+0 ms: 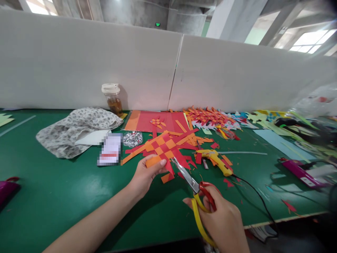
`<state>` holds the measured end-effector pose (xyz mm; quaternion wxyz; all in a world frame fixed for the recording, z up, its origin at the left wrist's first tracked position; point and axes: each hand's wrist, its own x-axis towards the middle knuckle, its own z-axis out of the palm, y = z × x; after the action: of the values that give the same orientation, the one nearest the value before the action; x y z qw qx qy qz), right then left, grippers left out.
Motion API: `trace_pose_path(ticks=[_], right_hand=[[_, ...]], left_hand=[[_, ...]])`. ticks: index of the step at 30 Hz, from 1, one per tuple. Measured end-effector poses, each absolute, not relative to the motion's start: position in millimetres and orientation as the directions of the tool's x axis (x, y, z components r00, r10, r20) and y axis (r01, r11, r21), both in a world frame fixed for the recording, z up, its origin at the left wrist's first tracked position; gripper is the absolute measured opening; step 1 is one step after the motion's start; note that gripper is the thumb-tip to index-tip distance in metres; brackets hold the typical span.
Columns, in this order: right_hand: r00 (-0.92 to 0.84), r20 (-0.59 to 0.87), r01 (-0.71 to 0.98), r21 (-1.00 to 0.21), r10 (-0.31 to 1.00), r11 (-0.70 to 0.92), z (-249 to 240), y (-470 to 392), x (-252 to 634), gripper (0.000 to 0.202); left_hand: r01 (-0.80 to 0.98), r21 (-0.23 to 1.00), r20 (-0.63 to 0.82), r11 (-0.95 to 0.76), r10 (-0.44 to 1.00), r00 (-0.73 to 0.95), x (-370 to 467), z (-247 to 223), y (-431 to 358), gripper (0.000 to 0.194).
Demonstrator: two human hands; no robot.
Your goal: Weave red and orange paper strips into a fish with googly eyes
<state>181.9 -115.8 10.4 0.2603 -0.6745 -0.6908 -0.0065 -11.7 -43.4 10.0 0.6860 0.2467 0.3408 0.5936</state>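
Note:
Between the thumb and fingers of my left hand (149, 173) is a woven paper piece (165, 146), a checkerboard of red and orange strips with long loose ends. My right hand (222, 219) grips scissors (193, 184) with one red and one yellow handle loop. Their blades point up and left, and the tips meet the lower right edge of the woven paper. Whether the blades are parted is hard to make out. Loose red and orange paper strips (195, 138) lie just behind the piece.
A yellow glue gun (217, 161) with a black cord lies to the right. Behind are a small woven fish (158, 122) on red sheets and a heap of woven paper pieces (210, 117). Left stand a lidded cup (113, 98), patterned cloth (76, 123), phone (110, 149) and bag of googly eyes (132, 139).

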Motion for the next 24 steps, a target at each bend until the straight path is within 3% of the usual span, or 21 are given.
trace_pose_path(ticks=[3,11,16,20,24], right_hand=[[0.082,0.258,0.920,-0.391,0.963,0.026,10.5,-114.7,186.4,0.036],[0.173,0.193,0.945,-0.308,0.966,-0.108,12.9,-107.8,198.4,0.050],[0.264,0.178,0.878,-0.452,0.948,-0.160,14.5,-99.2,209.4,0.039],[0.246,0.180,0.806,-0.584,0.952,-0.097,21.1,-90.6,201.6,0.030],[0.226,0.095,0.588,-0.807,0.970,-0.058,23.1,-78.4,186.1,0.031]], left_hand=[[-0.632,0.757,-0.180,0.166,0.983,0.043,-12.8,11.0,-41.6,0.029],[-0.595,0.788,-0.202,0.159,0.979,-0.005,-13.8,6.9,-37.7,0.035],[-0.548,0.823,-0.178,0.149,0.984,0.000,-14.1,7.8,-38.7,0.034],[-0.516,0.837,-0.193,0.181,0.981,0.031,-14.0,6.8,-38.3,0.028],[-0.340,0.907,-0.214,0.247,0.968,0.132,-13.9,4.6,-37.9,0.027]])
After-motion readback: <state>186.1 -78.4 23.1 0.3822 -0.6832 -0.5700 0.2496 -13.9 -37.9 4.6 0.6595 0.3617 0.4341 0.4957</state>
